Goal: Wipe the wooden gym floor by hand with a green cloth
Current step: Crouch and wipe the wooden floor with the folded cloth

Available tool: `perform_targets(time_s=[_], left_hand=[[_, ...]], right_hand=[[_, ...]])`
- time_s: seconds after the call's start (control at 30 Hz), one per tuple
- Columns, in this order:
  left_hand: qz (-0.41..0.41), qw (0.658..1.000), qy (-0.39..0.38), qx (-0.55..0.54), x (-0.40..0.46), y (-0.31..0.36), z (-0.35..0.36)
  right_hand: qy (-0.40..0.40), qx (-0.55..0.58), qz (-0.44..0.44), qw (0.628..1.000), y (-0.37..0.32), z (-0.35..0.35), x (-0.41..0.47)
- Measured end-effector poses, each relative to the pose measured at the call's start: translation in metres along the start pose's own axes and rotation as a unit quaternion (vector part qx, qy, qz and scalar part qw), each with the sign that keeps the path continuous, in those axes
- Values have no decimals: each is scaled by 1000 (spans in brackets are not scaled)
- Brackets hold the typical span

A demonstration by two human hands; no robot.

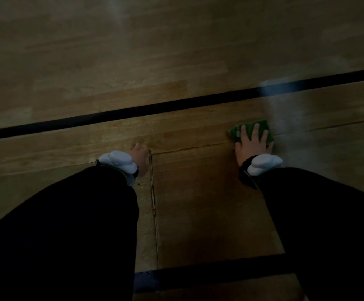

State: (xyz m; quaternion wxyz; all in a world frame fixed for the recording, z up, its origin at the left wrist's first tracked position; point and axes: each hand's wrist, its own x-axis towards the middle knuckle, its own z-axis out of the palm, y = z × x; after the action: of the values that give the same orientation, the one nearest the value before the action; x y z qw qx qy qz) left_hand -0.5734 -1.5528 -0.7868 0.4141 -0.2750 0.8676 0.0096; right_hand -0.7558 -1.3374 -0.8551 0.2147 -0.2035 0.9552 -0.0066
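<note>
Where the floor (187, 61) fills the whole frame, both arms reach down onto it from the bottom edge in black sleeves (68, 224). At right of centre, the right hand (252, 142) lies flat on the cloth (263, 127), fingers straight and spread, palm pressing it to the boards. Green shows past the fingertips and on both sides of the hand; the cloth looks folded into a rough square, and a small pale tag sits at its left edge. It lies just below the black line (155, 108) that crosses the frame from mid left up to the upper right, near it but not touching.

Left of centre, the left hand (139, 153) rests on bare wood, well apart from the cloth. Most of it is hidden behind the wrist, so only a thumb and part of the palm show; it appears to lie flat, holding nothing, though the fingers cannot be seen clearly.

Each wrist carries a white device (118, 161) on a dark strap. A thin seam (154, 192) runs down the boards from beside the left hand toward the bottom of the frame, where a second dark band (209, 272) crosses between the sleeves. A pale sheen lies on the floor right of the cloth, rising across the black line.
</note>
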Motion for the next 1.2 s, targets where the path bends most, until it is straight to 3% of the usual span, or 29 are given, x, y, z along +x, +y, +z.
perform_targets(time_s=[0.17,0.33,0.47,0.57,0.7,0.9,1.0,1.2], left_hand=[[-4,1000,7,12,-2,4,3],[16,1000,20,-11,-8,13,-3],[43,997,46,-42,-15,18,-8],[94,992,73,-36,-20,23,-11],[165,982,94,-19,-19,41,-15],[252,960,115,37,-4,83,-4],[257,962,86,25,8,100,12],[251,956,145,41,22,92,33]], right_hand=[[-16,-35,-138,990,-52,10,-36],[-83,-41,-241,966,-96,28,-66],[-120,-16,-237,964,-103,24,-70],[-141,65,-235,960,-100,10,-66],[-29,179,-180,967,-81,-9,-62],[34,174,-120,977,-43,-13,-41],[49,159,-101,981,-31,-10,-35],[54,130,-103,985,-39,0,-31]])
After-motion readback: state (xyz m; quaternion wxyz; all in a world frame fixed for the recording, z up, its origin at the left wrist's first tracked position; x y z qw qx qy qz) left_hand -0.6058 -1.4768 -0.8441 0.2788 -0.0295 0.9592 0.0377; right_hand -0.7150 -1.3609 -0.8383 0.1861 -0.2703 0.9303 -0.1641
